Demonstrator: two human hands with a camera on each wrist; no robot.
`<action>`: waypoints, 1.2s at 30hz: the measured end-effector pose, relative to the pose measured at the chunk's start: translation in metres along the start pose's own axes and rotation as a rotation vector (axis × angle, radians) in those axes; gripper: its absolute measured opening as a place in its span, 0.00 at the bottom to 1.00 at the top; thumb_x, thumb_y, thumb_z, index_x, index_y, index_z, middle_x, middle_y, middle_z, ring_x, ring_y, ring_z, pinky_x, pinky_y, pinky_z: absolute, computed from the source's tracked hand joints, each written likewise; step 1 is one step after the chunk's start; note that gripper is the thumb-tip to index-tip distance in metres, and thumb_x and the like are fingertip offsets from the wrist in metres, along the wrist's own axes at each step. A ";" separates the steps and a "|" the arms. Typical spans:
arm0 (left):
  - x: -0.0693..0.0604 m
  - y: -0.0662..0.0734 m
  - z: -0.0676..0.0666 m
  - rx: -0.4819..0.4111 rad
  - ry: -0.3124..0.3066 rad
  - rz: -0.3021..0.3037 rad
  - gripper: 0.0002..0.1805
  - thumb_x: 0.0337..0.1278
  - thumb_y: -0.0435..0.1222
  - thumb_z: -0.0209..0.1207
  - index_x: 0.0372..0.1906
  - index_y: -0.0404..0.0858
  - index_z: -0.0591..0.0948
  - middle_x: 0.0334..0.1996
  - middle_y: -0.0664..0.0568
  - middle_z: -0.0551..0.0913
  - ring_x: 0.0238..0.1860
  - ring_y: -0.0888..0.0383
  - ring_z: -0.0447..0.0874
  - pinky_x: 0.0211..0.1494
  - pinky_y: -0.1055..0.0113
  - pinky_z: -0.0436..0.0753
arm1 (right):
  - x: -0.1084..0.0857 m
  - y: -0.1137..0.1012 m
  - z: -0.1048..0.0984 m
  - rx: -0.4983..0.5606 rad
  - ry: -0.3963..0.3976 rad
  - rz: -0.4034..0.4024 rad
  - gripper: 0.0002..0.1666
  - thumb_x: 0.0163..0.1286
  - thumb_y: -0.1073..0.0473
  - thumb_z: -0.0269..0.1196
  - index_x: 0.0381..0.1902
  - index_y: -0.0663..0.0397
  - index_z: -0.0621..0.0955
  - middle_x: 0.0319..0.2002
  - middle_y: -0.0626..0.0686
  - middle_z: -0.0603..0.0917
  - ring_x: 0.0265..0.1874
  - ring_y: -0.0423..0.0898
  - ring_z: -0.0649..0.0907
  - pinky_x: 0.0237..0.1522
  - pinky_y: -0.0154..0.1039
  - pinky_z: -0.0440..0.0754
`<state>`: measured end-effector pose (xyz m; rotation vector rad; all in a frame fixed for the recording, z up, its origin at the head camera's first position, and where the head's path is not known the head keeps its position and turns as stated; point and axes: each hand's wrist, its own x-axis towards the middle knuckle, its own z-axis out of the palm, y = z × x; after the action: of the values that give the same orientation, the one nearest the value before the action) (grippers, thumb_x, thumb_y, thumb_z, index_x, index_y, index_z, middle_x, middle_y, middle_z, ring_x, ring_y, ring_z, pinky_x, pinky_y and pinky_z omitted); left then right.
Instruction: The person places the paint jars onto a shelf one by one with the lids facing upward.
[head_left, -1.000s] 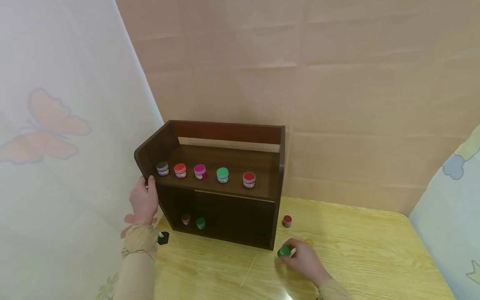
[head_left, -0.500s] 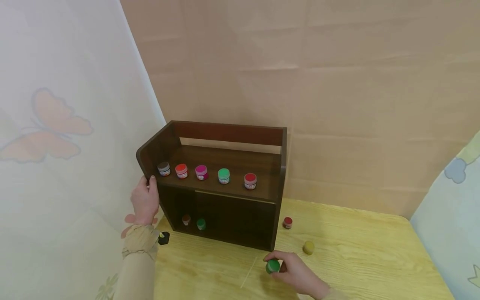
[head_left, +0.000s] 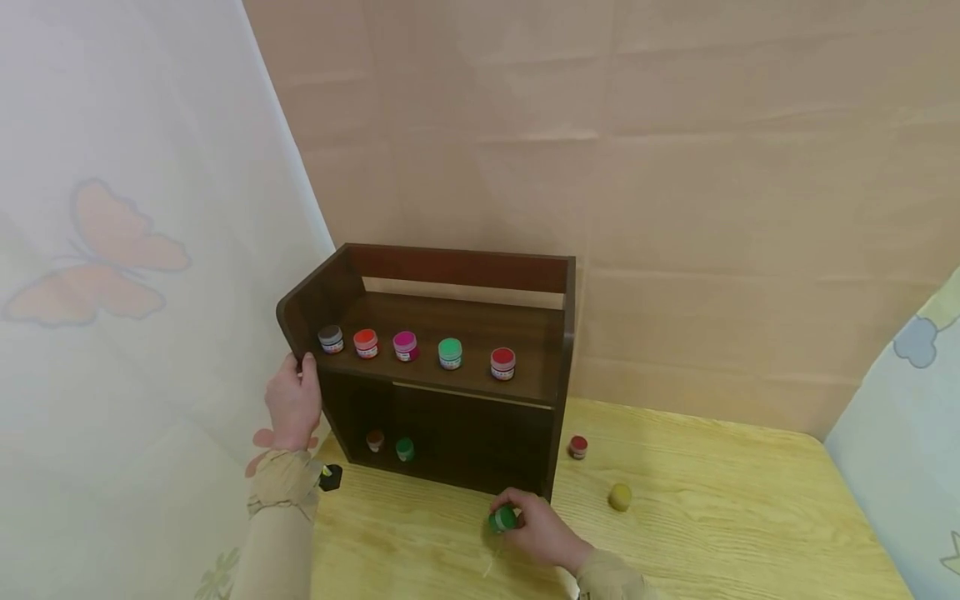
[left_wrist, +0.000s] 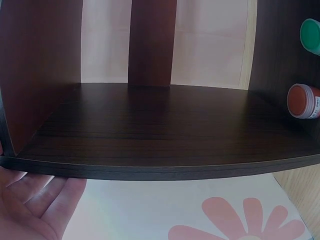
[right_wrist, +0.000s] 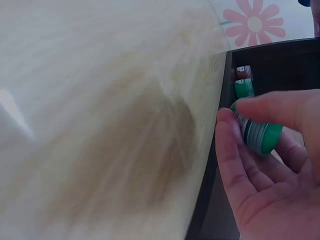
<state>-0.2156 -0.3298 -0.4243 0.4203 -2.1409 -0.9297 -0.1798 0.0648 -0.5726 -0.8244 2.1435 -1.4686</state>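
Now in hand: a green jar (head_left: 502,519) outside the lower shelf (head_left: 472,473)

The step appears to be putting jars on the rack (head_left: 450,385) one at a time, with this one due beside the pair below. The right hand (head_left: 536,527) pinches it between thumb and bent fingers, the gap closed to the jar's width. It sits in front of the rack's bottom edge, toward the right end, and looks tilted; whether it touches the table (head_left: 735,517) is hard to tell.

The left hand (head_left: 294,398) is well apart from that jar, at the rack's left side panel, thumb by the front edge and fingers along the outer face. Its fingertips are hidden, so I cannot tell whether it grips or merely leans there; it holds no jar.

The next move probably calls for clearing the bottom edge, turning the jar upright and setting it right of the brown jar (head_left: 375,440) and another green jar (head_left: 405,450) without knocking them. Five jars stand in a row on the top shelf (head_left: 465,312). A red jar (head_left: 578,447) and a yellow jar (head_left: 619,497) wait on the table, right of the rack.
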 end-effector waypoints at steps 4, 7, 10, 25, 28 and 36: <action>-0.001 0.000 0.002 -0.002 -0.002 0.005 0.23 0.79 0.47 0.43 0.40 0.31 0.77 0.43 0.30 0.85 0.47 0.31 0.82 0.47 0.37 0.76 | 0.024 -0.004 -0.004 -0.082 0.044 0.022 0.19 0.66 0.65 0.70 0.53 0.61 0.80 0.43 0.50 0.83 0.32 0.42 0.82 0.34 0.36 0.82; -0.002 0.000 0.003 -0.001 -0.004 0.004 0.23 0.80 0.47 0.43 0.39 0.31 0.77 0.43 0.30 0.85 0.47 0.31 0.82 0.47 0.38 0.76 | 0.040 -0.009 -0.007 -0.116 0.081 0.029 0.20 0.65 0.65 0.71 0.53 0.62 0.80 0.43 0.50 0.82 0.38 0.45 0.82 0.38 0.40 0.82; -0.003 -0.001 0.004 -0.002 -0.005 -0.007 0.23 0.80 0.47 0.43 0.41 0.30 0.78 0.46 0.30 0.84 0.50 0.31 0.82 0.50 0.37 0.76 | 0.054 -0.013 -0.008 -0.084 0.118 0.047 0.20 0.64 0.68 0.70 0.54 0.62 0.80 0.43 0.52 0.82 0.38 0.47 0.82 0.37 0.42 0.83; -0.001 -0.001 0.001 0.024 0.015 0.019 0.22 0.79 0.46 0.45 0.34 0.33 0.74 0.38 0.30 0.84 0.43 0.29 0.82 0.43 0.37 0.75 | 0.094 -0.006 0.017 0.009 0.315 0.138 0.23 0.59 0.76 0.66 0.54 0.65 0.80 0.41 0.61 0.80 0.29 0.48 0.82 0.28 0.42 0.81; 0.000 -0.001 0.002 0.021 0.015 0.017 0.21 0.79 0.46 0.45 0.33 0.33 0.73 0.37 0.30 0.84 0.43 0.30 0.82 0.43 0.38 0.75 | 0.095 -0.004 0.019 -0.013 0.360 0.139 0.23 0.59 0.77 0.67 0.54 0.65 0.81 0.43 0.62 0.79 0.33 0.50 0.81 0.29 0.42 0.81; 0.001 -0.003 0.003 0.026 0.022 0.028 0.21 0.79 0.45 0.45 0.32 0.33 0.73 0.35 0.31 0.83 0.39 0.30 0.81 0.40 0.38 0.74 | 0.093 0.000 0.020 -0.010 0.328 0.163 0.30 0.61 0.77 0.62 0.63 0.71 0.75 0.50 0.66 0.80 0.34 0.52 0.78 0.28 0.40 0.72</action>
<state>-0.2181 -0.3311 -0.4277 0.4101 -2.1355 -0.8787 -0.2366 -0.0116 -0.5803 -0.4198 2.3889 -1.5963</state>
